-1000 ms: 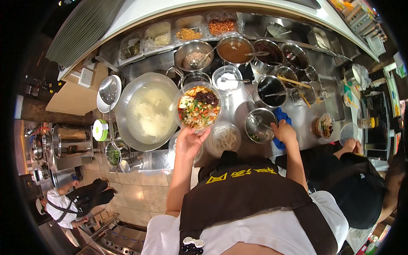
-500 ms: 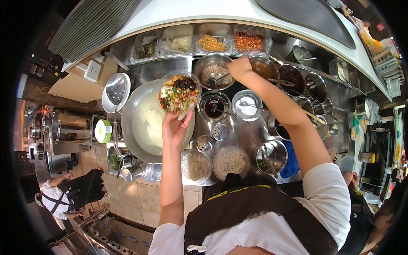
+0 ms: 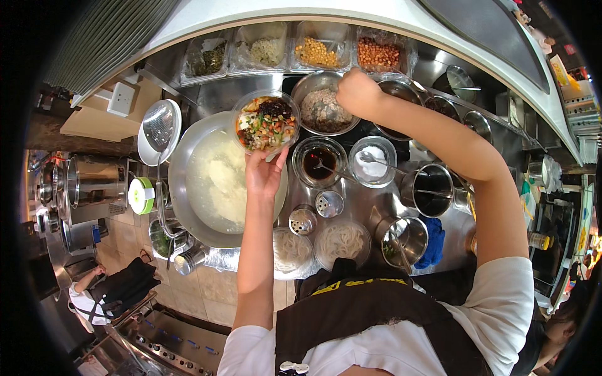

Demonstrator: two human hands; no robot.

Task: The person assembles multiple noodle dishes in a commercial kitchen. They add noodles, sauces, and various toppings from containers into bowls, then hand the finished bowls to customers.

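My left hand (image 3: 264,174) is closed on the lower rim of a clear plastic bowl (image 3: 266,122), held over the right edge of a wide steel pan (image 3: 182,203) of pale, cloudy liquid. Chopped greens, nuts, a dark topping and reddish sauce fill the plastic bowl. At the right rim of a metal bowl of crumbly minced food (image 3: 323,108), my right hand (image 3: 359,94) is closed in a fist around a spoon, whose handle it mostly hides. Below that stand a bowl of dark sauce (image 3: 318,164) and a bowl of white powder (image 3: 373,161) with a spoon.
Tubs of peanuts (image 3: 378,55), yellow beans (image 3: 316,53) and pale chopped bits (image 3: 266,53) line the back. Two shakers (image 3: 303,220) stand near two bowls of noodles (image 3: 342,244). A skimmer (image 3: 158,125) rests left of the pan. Another person (image 3: 103,294) stands at far left.
The view has shifted somewhat. My left hand has brought the plastic bowl closer to the minced-food bowl. The spoon, visible in that bowl earlier, is now mostly hidden by my right hand.
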